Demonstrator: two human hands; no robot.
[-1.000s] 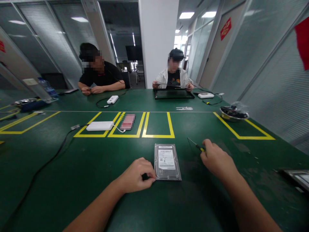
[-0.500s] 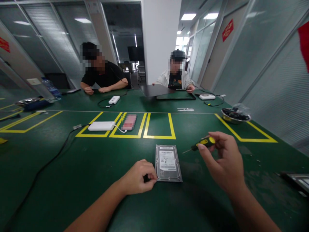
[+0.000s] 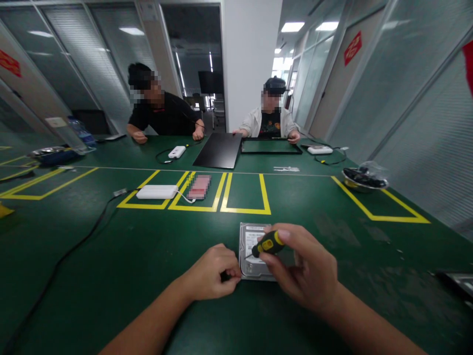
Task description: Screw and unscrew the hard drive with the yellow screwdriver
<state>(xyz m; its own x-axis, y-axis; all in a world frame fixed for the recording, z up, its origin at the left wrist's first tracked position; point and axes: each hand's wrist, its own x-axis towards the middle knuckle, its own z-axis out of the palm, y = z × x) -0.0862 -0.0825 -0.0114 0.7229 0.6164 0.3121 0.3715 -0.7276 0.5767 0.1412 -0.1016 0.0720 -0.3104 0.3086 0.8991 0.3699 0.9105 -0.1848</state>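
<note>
A silver hard drive [image 3: 245, 266] with a white label lies flat on the green table in front of me. My left hand [image 3: 217, 271] is closed, its thumb and fingers pinching the drive's lower left corner. In my right hand [image 3: 303, 261] is a small black and yellow screwdriver [image 3: 269, 243], gripped by the handle between thumb and fingers. Its thin shaft points down and left over the drive's label; whether the tip touches the drive I cannot tell. The right hand hides the drive's right side.
Yellow tape frames mark the table, with a white power bank [image 3: 157, 192] and a phone [image 3: 199, 187] beyond the drive. A metal bowl of dark parts [image 3: 365, 178] stands at right. Two people sit opposite; one has a black panel [image 3: 219, 151] and a frame [image 3: 271, 152].
My right hand has brought the screwdriver left, from beside the hard drive to over it. My left hand stays at the corner. Across the table, the black panel has been lowered leftward.
</note>
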